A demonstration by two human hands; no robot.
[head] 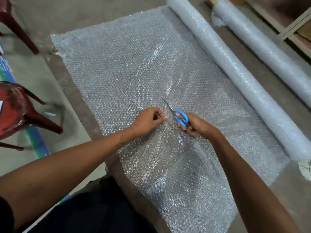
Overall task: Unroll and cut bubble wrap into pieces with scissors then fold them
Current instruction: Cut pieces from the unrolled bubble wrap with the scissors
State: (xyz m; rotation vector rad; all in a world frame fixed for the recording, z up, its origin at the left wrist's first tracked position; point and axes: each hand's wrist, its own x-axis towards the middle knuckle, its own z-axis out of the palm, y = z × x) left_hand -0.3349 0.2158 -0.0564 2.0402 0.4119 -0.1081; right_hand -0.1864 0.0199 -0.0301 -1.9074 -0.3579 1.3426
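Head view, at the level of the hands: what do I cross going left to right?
Dark red plastic chair → left hand pinching the unrolled clear bubble wrap sheet → blue-handled scissors → right hand → long bubble wrap roll.

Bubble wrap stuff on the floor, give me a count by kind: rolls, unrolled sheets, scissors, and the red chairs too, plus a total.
Bubble wrap rolls: 2, the near roll and the far roll
Unrolled sheet: 1
Scissors: 1, blue handles
Red chairs: 2, the upper chair and the lower chair, both partly in view
Total: 6
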